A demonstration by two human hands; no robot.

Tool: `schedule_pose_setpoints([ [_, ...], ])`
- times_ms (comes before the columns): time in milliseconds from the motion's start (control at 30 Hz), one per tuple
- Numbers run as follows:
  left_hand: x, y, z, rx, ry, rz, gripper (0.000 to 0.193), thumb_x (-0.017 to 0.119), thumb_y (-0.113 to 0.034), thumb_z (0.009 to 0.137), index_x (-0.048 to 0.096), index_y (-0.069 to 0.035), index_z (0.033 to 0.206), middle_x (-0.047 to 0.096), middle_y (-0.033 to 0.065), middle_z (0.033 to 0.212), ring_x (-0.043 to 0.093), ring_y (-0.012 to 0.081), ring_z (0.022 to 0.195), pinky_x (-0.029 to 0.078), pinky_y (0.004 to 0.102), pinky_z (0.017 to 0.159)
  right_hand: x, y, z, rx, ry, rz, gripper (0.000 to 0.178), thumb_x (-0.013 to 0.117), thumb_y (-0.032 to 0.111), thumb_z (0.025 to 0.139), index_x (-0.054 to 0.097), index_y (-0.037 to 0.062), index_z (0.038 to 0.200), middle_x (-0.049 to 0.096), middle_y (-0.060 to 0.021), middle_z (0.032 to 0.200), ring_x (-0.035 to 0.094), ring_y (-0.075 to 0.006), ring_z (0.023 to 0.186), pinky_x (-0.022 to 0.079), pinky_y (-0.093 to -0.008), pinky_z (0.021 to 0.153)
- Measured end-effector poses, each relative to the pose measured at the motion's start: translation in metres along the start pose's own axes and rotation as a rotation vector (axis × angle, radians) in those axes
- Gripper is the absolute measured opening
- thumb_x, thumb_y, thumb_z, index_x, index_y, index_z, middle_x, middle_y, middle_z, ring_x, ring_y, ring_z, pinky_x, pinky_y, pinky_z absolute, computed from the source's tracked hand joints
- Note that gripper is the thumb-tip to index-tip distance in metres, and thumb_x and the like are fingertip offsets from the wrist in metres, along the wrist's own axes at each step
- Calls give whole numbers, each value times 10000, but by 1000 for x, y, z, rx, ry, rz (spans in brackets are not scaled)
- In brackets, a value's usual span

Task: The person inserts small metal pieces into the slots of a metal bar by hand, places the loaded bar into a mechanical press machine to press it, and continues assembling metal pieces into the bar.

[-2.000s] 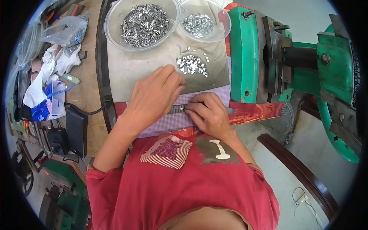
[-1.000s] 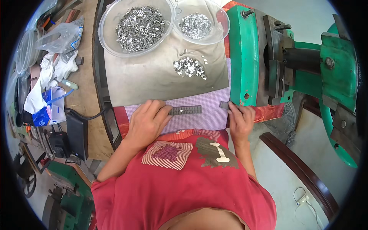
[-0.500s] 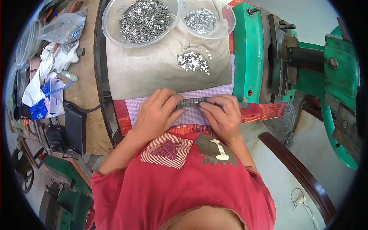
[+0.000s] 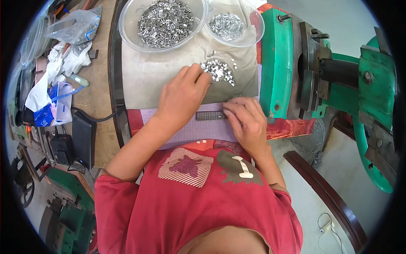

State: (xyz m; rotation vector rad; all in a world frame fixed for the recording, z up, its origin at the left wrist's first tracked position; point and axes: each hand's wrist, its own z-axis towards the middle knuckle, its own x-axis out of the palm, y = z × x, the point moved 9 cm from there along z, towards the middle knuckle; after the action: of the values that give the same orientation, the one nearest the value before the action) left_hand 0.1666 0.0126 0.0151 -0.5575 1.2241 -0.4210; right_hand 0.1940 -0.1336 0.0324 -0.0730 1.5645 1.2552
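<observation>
My left hand point(image 4: 182, 94) reaches over the cloth to the left edge of a small pile of shiny metal pieces point(image 4: 219, 71). Its thumb and fingers are drawn together there, and what lies between the tips is hidden. A dark slotted metal bar point(image 4: 209, 115) lies crosswise on the purple checked cloth point(image 4: 182, 132), close to my body. At the bar's right end my right hand point(image 4: 247, 120) grips it between thumb and fingers, covering that end.
Two clear plastic tubs stand at the back: a large one of metal clips point(image 4: 165, 23) and a smaller one of silvery pieces point(image 4: 227, 26). A green machine press point(image 4: 275, 63) borders the right. Leftward, a wooden bench point(image 4: 99, 80) carries bags, gloves and a tissue pack point(image 4: 53, 110).
My left hand has let go of the bar's left end and moved up and away to the pile. My right hand stays at the right end. The view has shifted slightly.
</observation>
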Motion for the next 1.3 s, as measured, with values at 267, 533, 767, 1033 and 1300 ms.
schedule_pose_setpoints([
  [267, -2, -1, -11, 27, 48, 133, 164, 715, -71, 794, 639, -78, 939, 571, 55, 903, 620, 250, 816, 520, 378, 662, 13, 3, 41, -118, -104, -266, 330, 727, 75, 789, 734, 134, 1114, 610, -101, 1140, 567, -318, 1076, 476, -434, 896],
  [533, -25, 12, -28, -77, 16, -24, 154, 691, -7, 814, 623, -38, 949, 576, 83, 946, 631, 263, 811, 524, 376, 676, -5, 1, 31, -87, -136, -199, 237, 777, 35, 732, 740, 79, 962, 636, -102, 1077, 586, -323, 1020, 490, -424, 870],
  [767, -25, 40, -37, -286, 16, -328, 183, 666, 28, 826, 626, -18, 999, 577, 117, 1017, 639, 329, 846, 518, 424, 703, 3, 12, 48, -166, -163, -175, 192, 788, 65, 725, 725, 78, 906, 625, -87, 1067, 581, -319, 1027, 490, -422, 864],
  [1033, -16, 17, -26, -90, 36, -103, 186, 731, -3, 794, 678, -33, 969, 599, 100, 1012, 648, 262, 803, 521, 366, 685, 17, 16, 53, -197, -60, -184, 153, 809, 132, 691, 710, 66, 789, 628, -66, 1039, 568, -302, 1053, 457, -424, 833],
  [1300, -23, 30, -34, -193, 61, -200, 178, 717, -23, 805, 662, -36, 974, 580, 95, 1016, 637, 303, 857, 524, 399, 711, 16, 10, 56, -99, -100, -248, 157, 817, 120, 682, 724, 67, 796, 631, -61, 1049, 561, -303, 1047, 447, -432, 842],
])
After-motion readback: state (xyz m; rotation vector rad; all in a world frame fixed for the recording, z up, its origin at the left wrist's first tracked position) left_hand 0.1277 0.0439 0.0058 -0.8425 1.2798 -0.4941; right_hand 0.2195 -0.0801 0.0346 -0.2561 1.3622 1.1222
